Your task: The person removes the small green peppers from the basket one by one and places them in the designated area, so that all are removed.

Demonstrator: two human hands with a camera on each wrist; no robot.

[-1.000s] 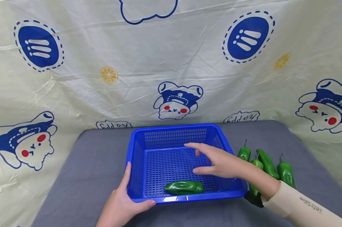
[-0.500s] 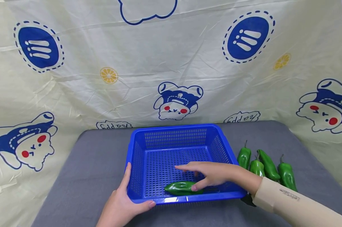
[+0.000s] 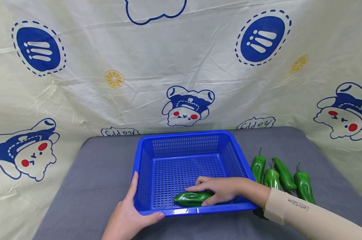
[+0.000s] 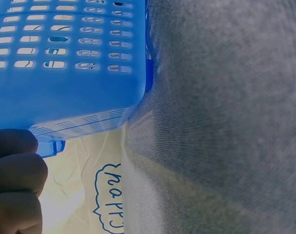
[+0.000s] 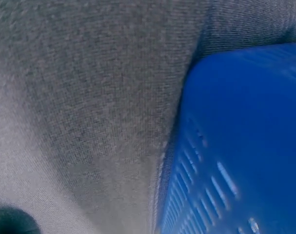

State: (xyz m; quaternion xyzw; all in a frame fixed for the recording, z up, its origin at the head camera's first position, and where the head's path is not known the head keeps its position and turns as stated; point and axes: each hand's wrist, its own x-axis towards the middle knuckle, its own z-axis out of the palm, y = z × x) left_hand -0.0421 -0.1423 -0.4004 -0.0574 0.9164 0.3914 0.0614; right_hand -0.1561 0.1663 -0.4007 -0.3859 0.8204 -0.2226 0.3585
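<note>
A blue plastic basket [image 3: 185, 135] with slotted walls stands on the grey table. My left hand [image 3: 128, 215] grips its near-left corner, the thumb over the front rim and a finger along the left side. Curled fingers [image 4: 16, 180] show beside the basket wall [image 4: 74, 97] in the left wrist view. Inside, at the front wall, lies a glossy green pepper [image 3: 185, 199]. My right hand [image 3: 221, 189] reaches over the right rim and holds the pepper's stem half, thumb in front and fingers behind. The stem is hidden by the hand. The right wrist view shows only the basket's outer wall [image 5: 255, 122].
Several green peppers [image 3: 284, 175] lie right of the basket on the grey tablecloth [image 3: 108, 166]. A dark pepper [image 3: 260, 213] is partly covered by my right sleeve [image 3: 307, 213]. Behind the table hangs a printed cream curtain [image 3: 147, 66].
My right hand has come down and toward the front of the basket, from above it onto the green pepper, and now holds it. The left hand stays at the basket corner.
</note>
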